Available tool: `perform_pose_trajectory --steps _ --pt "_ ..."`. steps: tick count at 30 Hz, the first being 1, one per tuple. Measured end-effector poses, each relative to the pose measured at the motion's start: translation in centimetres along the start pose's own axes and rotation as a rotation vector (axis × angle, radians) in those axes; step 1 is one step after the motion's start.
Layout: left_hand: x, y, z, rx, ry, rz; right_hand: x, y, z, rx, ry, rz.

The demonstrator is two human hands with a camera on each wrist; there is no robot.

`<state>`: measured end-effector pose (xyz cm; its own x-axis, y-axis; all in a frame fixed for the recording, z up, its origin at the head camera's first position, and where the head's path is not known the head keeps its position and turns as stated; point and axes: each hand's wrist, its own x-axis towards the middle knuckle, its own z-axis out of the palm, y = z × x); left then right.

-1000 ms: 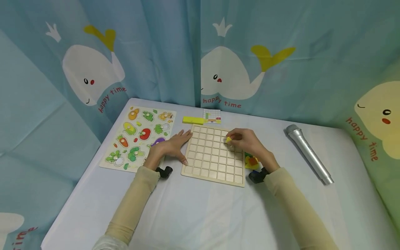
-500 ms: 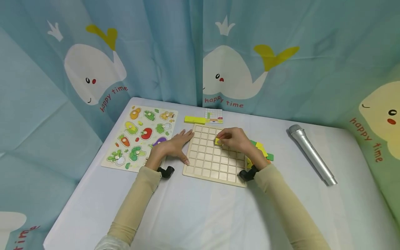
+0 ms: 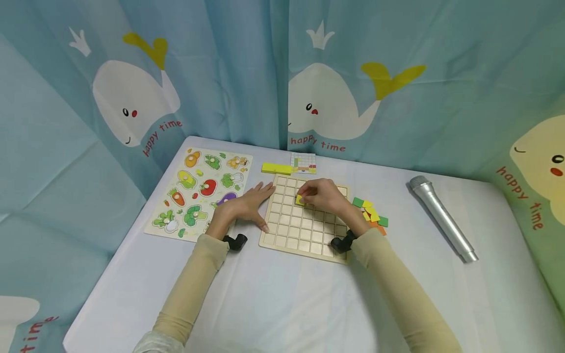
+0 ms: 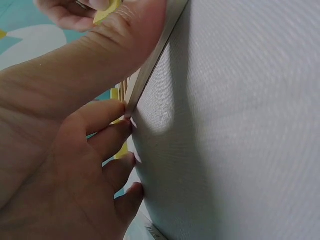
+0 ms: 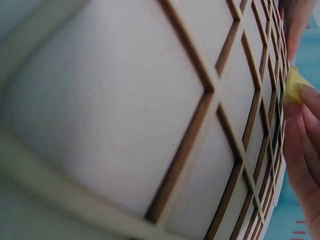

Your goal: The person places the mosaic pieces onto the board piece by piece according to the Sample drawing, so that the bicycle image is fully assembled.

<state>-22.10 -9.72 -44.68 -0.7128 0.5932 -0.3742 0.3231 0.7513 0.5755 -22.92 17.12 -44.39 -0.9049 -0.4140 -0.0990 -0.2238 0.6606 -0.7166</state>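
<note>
A pale wooden grid board [image 3: 292, 232] lies mid-table in the head view. My left hand [image 3: 245, 205] is spread along its left edge, thumb near the lower corner and fingertips at the upper part. In the left wrist view, the left fingertips [image 4: 125, 127] meet the board's edge. My right hand [image 3: 325, 196] pinches a small yellow tile [image 3: 299, 200] between thumb and fingers, low over the upper middle squares. The right wrist view shows the tile [image 5: 294, 86] tilted close over the grid. Part of the board is hidden under the right hand and wrist.
Several loose green, yellow and orange tiles [image 3: 372, 214] lie right of the board. Behind it are a yellow bar [image 3: 276, 168] and a printed grid card [image 3: 304, 162]. A vegetable puzzle board [image 3: 154, 229] lies left, a silver microphone [image 3: 443, 220] far right.
My right hand has moved left across the board with the yellow tile, uncovering more of the loose tiles at the right. The left hand keeps its place at the board's edge.
</note>
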Motion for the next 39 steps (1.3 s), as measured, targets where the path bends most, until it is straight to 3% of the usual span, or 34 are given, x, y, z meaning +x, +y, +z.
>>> perform_pose_trajectory --steps 15,23,39 --pt "-0.1 -0.2 0.1 -0.009 -0.005 -0.006 0.4 -0.7 0.8 -0.100 -0.016 -0.025" --pt "0.2 0.0 0.1 -0.032 -0.004 0.006 0.3 -0.2 0.7 -0.154 0.029 -0.061" --pt "0.0 -0.1 0.1 -0.035 0.001 -0.003 -2.6 1.4 -1.5 -0.113 0.105 -0.054"
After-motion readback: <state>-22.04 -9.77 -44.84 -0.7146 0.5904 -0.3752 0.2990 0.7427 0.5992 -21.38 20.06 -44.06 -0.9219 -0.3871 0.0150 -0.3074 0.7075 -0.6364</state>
